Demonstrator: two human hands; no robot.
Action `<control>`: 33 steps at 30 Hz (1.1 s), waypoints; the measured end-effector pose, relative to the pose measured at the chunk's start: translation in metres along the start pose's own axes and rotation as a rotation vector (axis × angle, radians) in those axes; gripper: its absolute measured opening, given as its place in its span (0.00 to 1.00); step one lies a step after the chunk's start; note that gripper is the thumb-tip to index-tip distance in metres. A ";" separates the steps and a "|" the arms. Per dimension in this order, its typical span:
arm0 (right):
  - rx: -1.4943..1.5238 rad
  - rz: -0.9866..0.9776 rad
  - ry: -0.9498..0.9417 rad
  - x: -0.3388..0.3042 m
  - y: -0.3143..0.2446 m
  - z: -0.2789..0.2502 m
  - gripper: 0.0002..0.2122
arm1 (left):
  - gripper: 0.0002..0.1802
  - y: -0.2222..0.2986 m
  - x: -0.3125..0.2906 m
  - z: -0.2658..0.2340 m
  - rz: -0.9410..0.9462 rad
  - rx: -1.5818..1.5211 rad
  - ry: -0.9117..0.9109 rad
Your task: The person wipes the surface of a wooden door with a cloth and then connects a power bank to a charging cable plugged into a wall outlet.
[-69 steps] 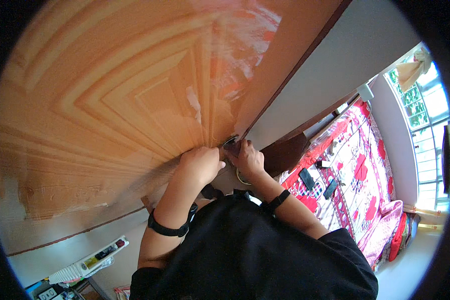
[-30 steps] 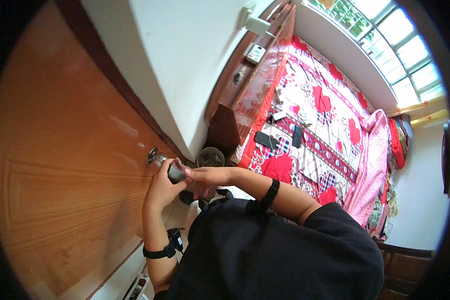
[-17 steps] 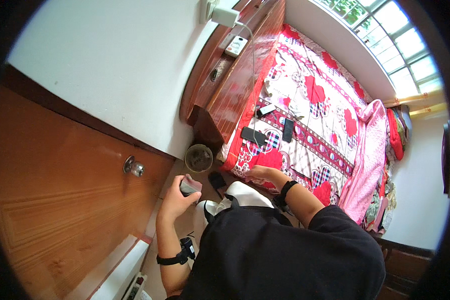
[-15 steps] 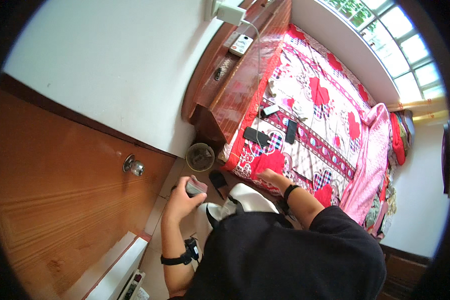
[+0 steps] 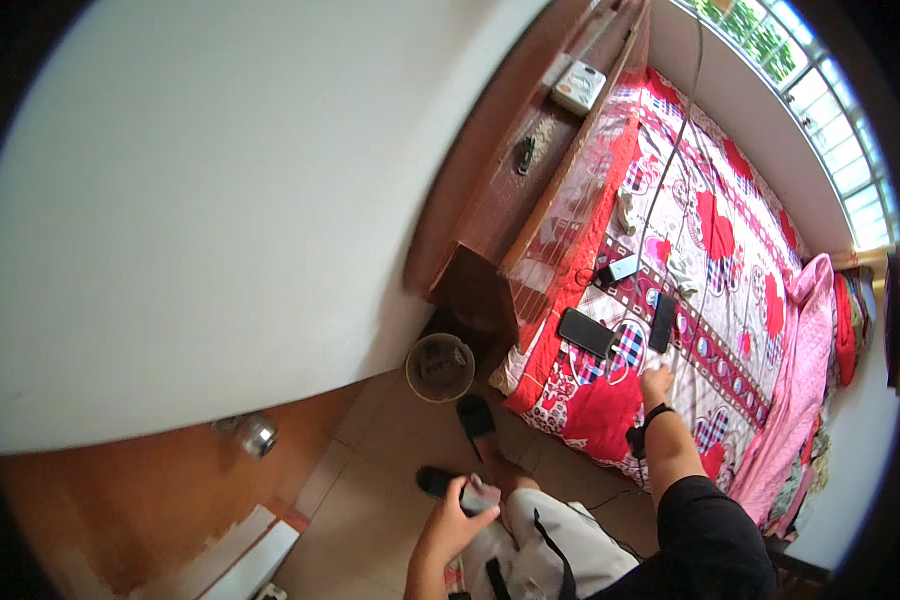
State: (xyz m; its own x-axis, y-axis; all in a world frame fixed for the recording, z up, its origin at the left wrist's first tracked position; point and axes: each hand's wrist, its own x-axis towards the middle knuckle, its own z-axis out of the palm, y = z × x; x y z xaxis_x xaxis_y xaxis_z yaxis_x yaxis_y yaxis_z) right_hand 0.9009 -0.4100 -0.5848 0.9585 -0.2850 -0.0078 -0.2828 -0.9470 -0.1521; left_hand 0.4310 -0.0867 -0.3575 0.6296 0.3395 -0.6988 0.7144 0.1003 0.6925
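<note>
I see the left hand point(image 5: 450, 522) gripping a small grey-and-pink piece point(image 5: 482, 497) above the tiled floor point(image 5: 360, 520). I have the right hand point(image 5: 656, 382) over the patterned bed point(image 5: 610, 408), near the end of a slim dark phone point(image 5: 662, 322); a broader black phone point(image 5: 586, 332) lies to its left. I also make out a round bin point(image 5: 420, 354) near the bed and a metal knob point(image 5: 258, 435) on the brown door point(image 5: 170, 495).

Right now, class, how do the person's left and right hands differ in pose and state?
The left hand curls around a small grey-pink item; whether the right hand holds anything is unclear. The left hand is near the legs, while the right hand reaches over the patterned bed, close to a dark phone. Both are ungloved.
</note>
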 end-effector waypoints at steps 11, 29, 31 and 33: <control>-0.057 0.055 0.022 0.073 -0.047 0.048 0.34 | 0.36 -0.075 0.019 0.048 -0.028 0.234 -0.048; 0.394 0.085 -0.155 0.127 0.007 0.053 0.50 | 0.37 -0.063 0.054 0.059 0.008 0.059 -0.288; 0.488 0.093 -0.206 0.121 0.002 0.056 0.49 | 0.37 -0.068 0.055 0.063 0.082 0.097 -0.227; 0.403 0.065 -0.202 0.111 -0.007 0.057 0.50 | 0.36 -0.072 0.054 0.065 0.083 0.087 -0.221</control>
State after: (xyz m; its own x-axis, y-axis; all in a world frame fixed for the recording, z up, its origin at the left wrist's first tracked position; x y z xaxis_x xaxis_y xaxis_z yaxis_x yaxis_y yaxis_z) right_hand 1.0109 -0.4266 -0.6405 0.9384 -0.2693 -0.2166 -0.3442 -0.7838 -0.5169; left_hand 0.4333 -0.1368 -0.4569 0.7320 0.1297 -0.6689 0.6749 -0.0037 0.7379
